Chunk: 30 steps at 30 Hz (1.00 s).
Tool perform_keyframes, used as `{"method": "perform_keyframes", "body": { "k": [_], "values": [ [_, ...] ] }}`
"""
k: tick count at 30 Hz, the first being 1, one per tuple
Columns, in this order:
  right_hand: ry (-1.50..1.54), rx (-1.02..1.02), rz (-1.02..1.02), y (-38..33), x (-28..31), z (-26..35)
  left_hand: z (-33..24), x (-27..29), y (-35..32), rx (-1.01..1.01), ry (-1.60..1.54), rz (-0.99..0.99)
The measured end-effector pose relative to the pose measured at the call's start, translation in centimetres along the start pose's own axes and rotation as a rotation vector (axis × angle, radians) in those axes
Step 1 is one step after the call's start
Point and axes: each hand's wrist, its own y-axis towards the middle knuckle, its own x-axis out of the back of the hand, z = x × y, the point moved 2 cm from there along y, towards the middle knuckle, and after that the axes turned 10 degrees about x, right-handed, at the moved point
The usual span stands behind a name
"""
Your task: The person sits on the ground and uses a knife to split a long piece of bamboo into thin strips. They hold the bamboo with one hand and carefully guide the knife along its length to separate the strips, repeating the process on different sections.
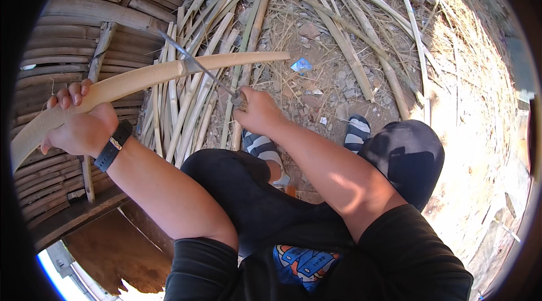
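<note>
Left hand (79,126) grips bamboo strip (169,72); right hand (257,110) holds knife (195,64) across it.

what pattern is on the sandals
Grey and white stripes on the sandals, clearest in the head view.

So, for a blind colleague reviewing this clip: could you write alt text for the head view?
A seated person's left hand grips a pale bamboo strip while the right hand holds a knife with its blade against the strip. Split bamboo strips and dry straw cover the dirt ground below.
</note>
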Motion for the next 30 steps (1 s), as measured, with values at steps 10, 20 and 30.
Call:
{"method": "perform_keyframes", "body": {
  "k": [10,20,30],
  "values": [
    [0.074,-0.348,-0.251,1.0,-2.2,-14.7,1.0,-1.0,1.1,0.032,0.0,0.057],
    [-0.072,-0.427,-0.132,0.7,-2.3,-18.5,0.5,-0.6,0.6,-0.009,0.036,-0.021],
    [0.117,-0.279,-0.505,1.2,-0.4,-13.4,-2.1,-0.9,-0.5,0.076,-0.097,0.215]
  ]
}}
